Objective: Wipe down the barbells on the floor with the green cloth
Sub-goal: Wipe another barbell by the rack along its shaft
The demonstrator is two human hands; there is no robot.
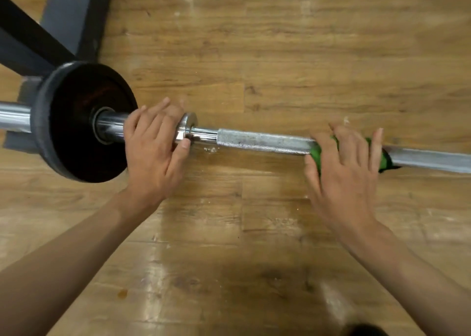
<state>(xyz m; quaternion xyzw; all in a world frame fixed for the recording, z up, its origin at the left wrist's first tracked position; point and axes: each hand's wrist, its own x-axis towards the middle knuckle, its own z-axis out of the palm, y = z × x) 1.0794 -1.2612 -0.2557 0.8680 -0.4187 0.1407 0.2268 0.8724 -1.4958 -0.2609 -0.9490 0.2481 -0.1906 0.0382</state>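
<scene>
A steel barbell lies across the wooden floor, with a black weight plate on its left sleeve. My left hand rests on the chrome sleeve between the plate and the collar, fingers straight over the top and thumb touching the collar. My right hand presses the green cloth onto the knurled shaft with spread, straight fingers. The cloth wraps over the bar and shows on both sides of my hand. My right fingertips are blurred.
A dark grey metal equipment base stands on the floor at the upper left, just behind the plate. White flecks lie on the floor under the bar near the collar. A dark shape shows at the bottom edge.
</scene>
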